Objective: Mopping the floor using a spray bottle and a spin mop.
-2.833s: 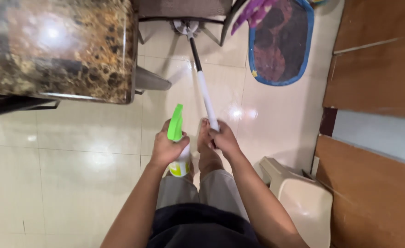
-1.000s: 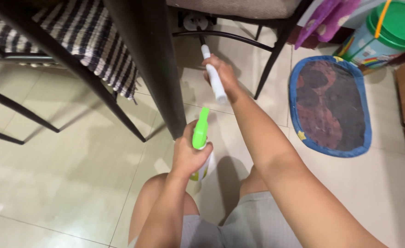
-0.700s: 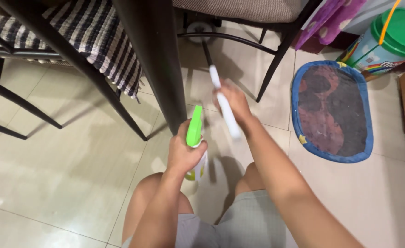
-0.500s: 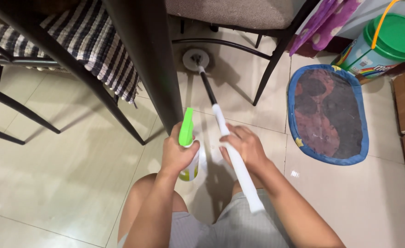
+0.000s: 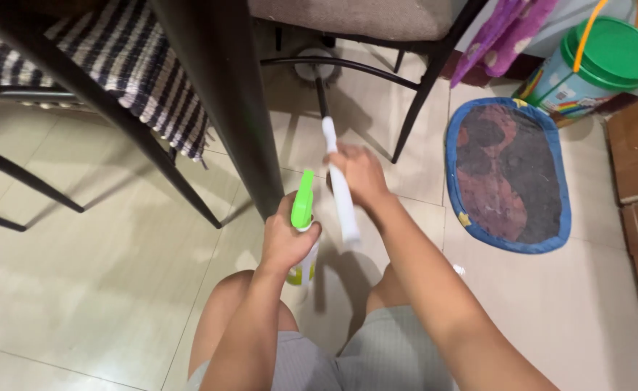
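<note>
My left hand (image 5: 286, 235) grips a spray bottle (image 5: 303, 224) with a green nozzle at the frame's centre, beside the dark table leg (image 5: 225, 101). My right hand (image 5: 360, 174) clasps the white mop handle (image 5: 339, 190), whose round head (image 5: 314, 66) sits under the chair (image 5: 362, 29) at the top. A blue-rimmed mat (image 5: 507, 174) lies at right.

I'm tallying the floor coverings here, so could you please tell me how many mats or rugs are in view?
2. An oval blue-edged mat lies on the tiles right of the chair. A navy-and-white striped rug lies upper left, behind the dark table leg. Others may be hidden under the furniture.

Bare arms and knees, light grey shorts (image 5: 377, 355)
</note>
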